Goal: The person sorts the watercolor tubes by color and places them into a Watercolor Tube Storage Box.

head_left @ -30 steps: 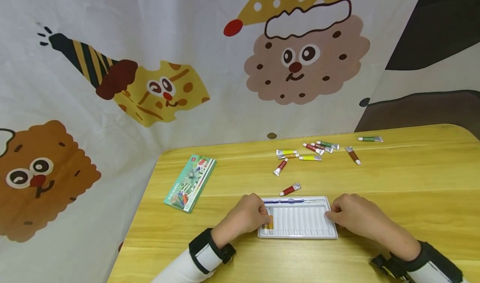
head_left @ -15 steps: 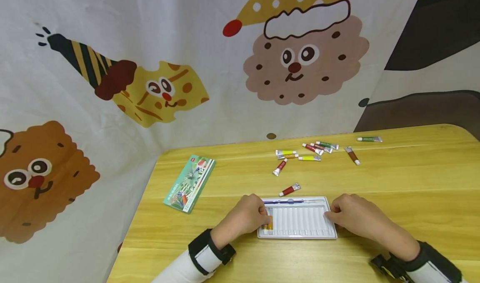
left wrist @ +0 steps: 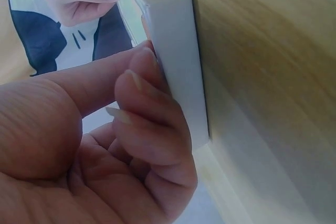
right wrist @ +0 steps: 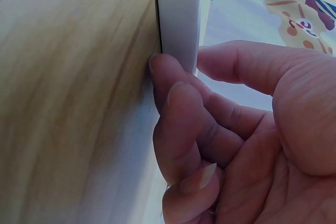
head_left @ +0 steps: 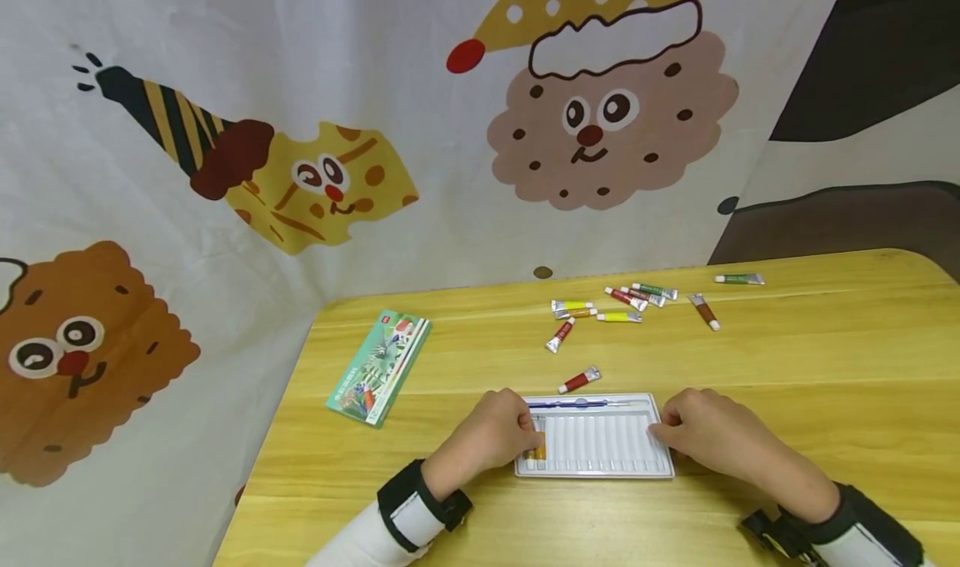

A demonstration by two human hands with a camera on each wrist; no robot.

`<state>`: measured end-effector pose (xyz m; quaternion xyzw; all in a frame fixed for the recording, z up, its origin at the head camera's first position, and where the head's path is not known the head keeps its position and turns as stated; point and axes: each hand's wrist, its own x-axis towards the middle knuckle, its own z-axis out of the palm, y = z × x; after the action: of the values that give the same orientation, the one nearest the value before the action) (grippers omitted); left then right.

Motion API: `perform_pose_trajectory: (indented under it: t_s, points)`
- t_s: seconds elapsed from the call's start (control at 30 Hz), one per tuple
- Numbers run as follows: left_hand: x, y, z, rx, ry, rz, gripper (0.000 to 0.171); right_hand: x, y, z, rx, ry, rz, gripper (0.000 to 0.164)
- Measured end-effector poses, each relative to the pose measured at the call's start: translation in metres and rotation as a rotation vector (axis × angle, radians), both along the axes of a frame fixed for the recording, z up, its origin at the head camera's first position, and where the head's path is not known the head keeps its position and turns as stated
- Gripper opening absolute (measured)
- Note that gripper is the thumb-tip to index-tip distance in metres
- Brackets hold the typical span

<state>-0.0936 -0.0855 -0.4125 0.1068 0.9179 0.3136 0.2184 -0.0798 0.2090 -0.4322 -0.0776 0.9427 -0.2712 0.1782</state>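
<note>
A white plastic paint tray (head_left: 600,446) with a row of narrow slots lies on the table in the head view. My left hand (head_left: 491,429) grips its left end, thumb over the rim and curled fingers against the side wall. At the opposite end my right hand (head_left: 712,429) pinches the rim between thumb and fingers. Ochre paint tubes (head_left: 541,445) sit in the leftmost slots, partly hidden by the left thumb. A blue paintbrush (head_left: 577,403) lies in the long groove at the tray's back. The tray's side wall (right wrist: 178,19) fills the top of the right wrist view.
One red paint tube (head_left: 580,379) lies just behind the tray. Farther back are several loose tubes, among them a yellow tube (head_left: 619,317), a brown tube (head_left: 705,311) and a green tube (head_left: 740,278). A green paint box (head_left: 381,367) lies at the left of the wooden table (head_left: 465,342).
</note>
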Motion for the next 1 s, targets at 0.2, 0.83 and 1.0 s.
perform_pose_trajectory:
  t_s: [0.2, 0.83, 1.0]
  points:
    - [-0.002, 0.002, 0.003, 0.001, 0.035, -0.033, 0.039, 0.000, 0.000, -0.002, 0.004, 0.001, -0.002, 0.031]
    - [-0.092, 0.045, 0.023, 0.012, 0.659, -0.229, 0.030, 0.000, 0.000, 0.000, 0.006, 0.025, 0.015, 0.030]
    - [-0.119, 0.057, 0.018, -0.043, 0.648, -0.207, 0.028, 0.000, 0.000, 0.001, 0.013, 0.025, 0.011, 0.029]
